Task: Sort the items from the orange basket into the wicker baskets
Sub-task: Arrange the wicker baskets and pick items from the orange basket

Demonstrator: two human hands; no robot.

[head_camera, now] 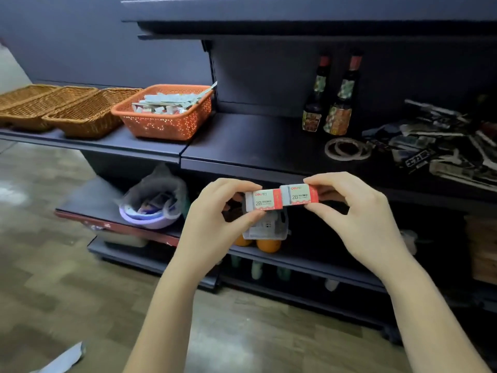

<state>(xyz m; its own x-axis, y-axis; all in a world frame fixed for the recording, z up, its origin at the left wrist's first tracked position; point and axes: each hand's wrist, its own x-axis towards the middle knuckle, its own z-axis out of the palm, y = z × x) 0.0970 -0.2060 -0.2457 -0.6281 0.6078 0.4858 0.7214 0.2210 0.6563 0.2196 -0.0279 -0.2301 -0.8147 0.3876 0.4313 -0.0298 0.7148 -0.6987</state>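
- Hands meet mid-frame: left hand (215, 211) pinches one 2B eraser (262, 201), right hand (357, 211) pinches another eraser (299, 195), ends touching.
- Orange basket (166, 122), full, at ten o'clock on the shelf (150, 146).
- Wicker baskets (53, 109) at nine o'clock, beside it.

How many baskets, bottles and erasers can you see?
Wicker baskets: 3, the nearest beside the orange one
Orange basket: 1
Dark bottles: 2, and
Erasers: 2, one pinched by the left hand at, one by the right hand at
Total: 8
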